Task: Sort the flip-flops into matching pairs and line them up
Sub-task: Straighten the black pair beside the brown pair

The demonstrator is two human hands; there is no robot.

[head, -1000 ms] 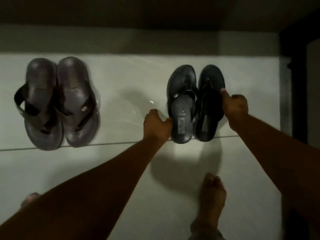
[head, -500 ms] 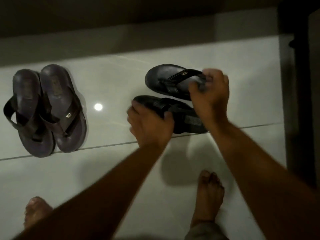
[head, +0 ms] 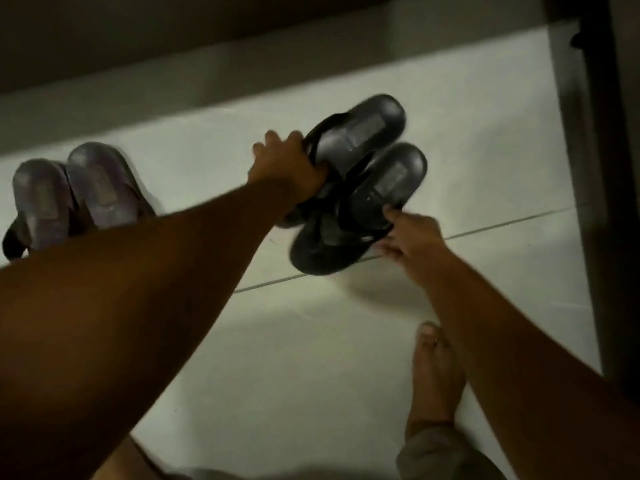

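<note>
We close our left hand [head: 287, 161] around the upper black flip-flop [head: 360, 133] and our right hand [head: 412, 237] around the lower one [head: 367, 209], both near the floor [head: 485, 150], to line them up like the grey pair [head: 72, 195] at the left.

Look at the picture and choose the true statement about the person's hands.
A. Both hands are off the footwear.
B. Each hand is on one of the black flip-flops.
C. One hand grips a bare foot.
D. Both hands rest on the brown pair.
B: the left hand grips the farther black flip-flop, and the right hand touches the nearer black flip-flop.
</note>
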